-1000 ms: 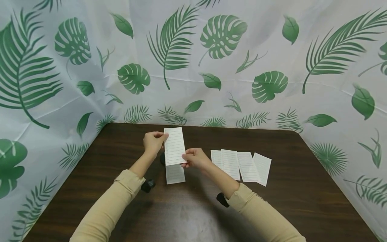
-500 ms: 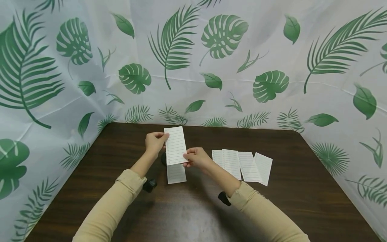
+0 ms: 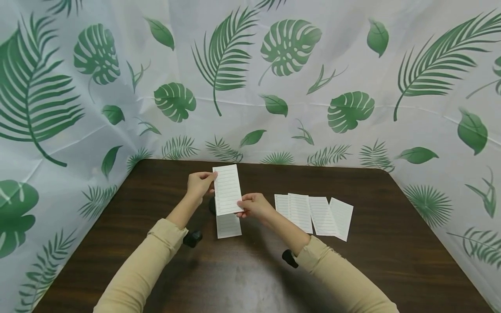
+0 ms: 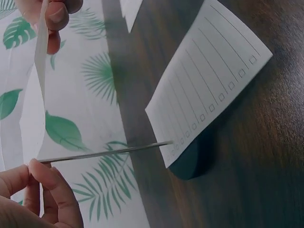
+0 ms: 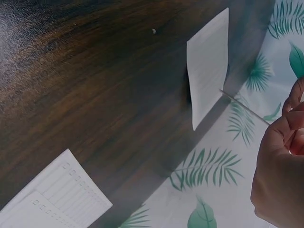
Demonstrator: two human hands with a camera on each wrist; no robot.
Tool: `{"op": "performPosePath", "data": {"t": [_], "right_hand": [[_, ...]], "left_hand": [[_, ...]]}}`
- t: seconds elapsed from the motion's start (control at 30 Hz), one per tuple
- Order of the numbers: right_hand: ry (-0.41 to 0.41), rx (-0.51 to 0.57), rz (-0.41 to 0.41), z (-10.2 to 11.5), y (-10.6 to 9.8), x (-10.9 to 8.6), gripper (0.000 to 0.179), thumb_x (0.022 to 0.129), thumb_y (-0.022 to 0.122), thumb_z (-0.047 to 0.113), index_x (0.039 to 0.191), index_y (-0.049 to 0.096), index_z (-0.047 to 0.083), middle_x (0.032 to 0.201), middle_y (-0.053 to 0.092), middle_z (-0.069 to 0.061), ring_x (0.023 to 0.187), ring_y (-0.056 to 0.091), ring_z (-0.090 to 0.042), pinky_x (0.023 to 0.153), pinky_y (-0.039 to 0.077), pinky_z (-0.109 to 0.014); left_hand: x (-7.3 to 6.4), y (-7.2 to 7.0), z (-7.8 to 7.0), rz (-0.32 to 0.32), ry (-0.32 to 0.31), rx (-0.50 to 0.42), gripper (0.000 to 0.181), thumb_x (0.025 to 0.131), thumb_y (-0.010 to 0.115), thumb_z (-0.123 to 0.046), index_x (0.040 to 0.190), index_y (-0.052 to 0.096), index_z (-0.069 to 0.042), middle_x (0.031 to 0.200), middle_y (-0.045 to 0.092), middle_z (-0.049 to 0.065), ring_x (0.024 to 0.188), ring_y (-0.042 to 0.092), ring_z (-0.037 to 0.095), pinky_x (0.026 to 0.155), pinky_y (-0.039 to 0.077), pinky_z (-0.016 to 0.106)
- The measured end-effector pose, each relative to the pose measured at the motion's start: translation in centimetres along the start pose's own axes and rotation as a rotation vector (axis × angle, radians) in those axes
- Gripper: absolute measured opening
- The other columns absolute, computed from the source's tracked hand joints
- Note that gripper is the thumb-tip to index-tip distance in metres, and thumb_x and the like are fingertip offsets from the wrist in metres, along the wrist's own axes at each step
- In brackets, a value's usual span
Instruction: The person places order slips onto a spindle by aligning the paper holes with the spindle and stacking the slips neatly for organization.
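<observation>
My left hand (image 3: 199, 184) pinches the upper left edge of a white lined card (image 3: 228, 191). With my right hand (image 3: 254, 205) I pinch the same card at its lower right corner. It hangs raised over the table, edge-on in the left wrist view. Beneath it a second lined card (image 4: 209, 76) with checkboxes sits on a paper spike, whose thin metal rod (image 4: 104, 153) comes up through that card from a dark round base (image 4: 190, 164). The rod's upper end reaches the held card by my left fingertips; whether it pierces that card is hidden.
Several lined cards (image 3: 300, 213) lie overlapping in a fan on the dark wooden table (image 3: 235, 278), right of my right hand. A white curtain (image 3: 242, 126) with green leaves hangs behind the table. Black wrist cameras (image 3: 192, 238) sit under both forearms.
The held card and both hands dip very slightly over the last half second. Both hands keep their pinch, and the fanned cards lie as before.
</observation>
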State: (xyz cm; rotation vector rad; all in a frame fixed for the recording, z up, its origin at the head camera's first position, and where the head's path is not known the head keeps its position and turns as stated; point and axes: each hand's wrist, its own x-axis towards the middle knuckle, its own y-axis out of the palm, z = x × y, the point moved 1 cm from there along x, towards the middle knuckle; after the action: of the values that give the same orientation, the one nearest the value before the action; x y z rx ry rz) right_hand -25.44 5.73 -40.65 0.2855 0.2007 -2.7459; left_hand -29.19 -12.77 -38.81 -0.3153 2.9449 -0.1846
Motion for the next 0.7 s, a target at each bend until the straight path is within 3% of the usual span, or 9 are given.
{"op": "performPosePath", "data": {"t": [0.27, 0.5, 0.7], "right_hand": [[0.009, -0.009, -0.057, -1.1, 0.1, 0.2, 0.019, 0.094, 0.053, 0.005, 0.095, 0.057, -0.014, 0.061, 0.063, -0.003, 0.051, 0.059, -0.006, 0.05, 0.05, -0.016], [-0.002, -0.039, -0.048, -1.4, 0.5, 0.1, 0.02, 0.094, 0.054, 0.004, 0.093, 0.058, -0.015, 0.059, 0.06, -0.002, 0.05, 0.058, -0.006, 0.048, 0.049, -0.014], [-0.005, -0.029, -0.063, -1.3, 0.4, 0.3, 0.019, 0.094, 0.054, 0.005, 0.093, 0.059, -0.014, 0.059, 0.061, -0.002, 0.049, 0.057, -0.005, 0.048, 0.048, -0.014]], "left_hand": [[0.1, 0.1, -0.2, 0.02, 0.043, 0.035, 0.028, 0.091, 0.062, -0.02, 0.106, 0.067, 0.003, 0.073, 0.056, -0.002, 0.057, 0.053, 0.005, 0.047, 0.049, 0.016], [0.5, -0.2, -0.1, 0.06, 0.027, 0.064, 0.028, 0.091, 0.061, -0.022, 0.106, 0.066, 0.001, 0.074, 0.056, -0.003, 0.06, 0.054, 0.007, 0.057, 0.054, 0.024], [0.6, -0.5, -0.4, 0.068, 0.017, 0.076, 0.029, 0.092, 0.06, -0.021, 0.108, 0.066, 0.002, 0.082, 0.057, 0.0, 0.06, 0.053, 0.006, 0.055, 0.054, 0.02]]}}
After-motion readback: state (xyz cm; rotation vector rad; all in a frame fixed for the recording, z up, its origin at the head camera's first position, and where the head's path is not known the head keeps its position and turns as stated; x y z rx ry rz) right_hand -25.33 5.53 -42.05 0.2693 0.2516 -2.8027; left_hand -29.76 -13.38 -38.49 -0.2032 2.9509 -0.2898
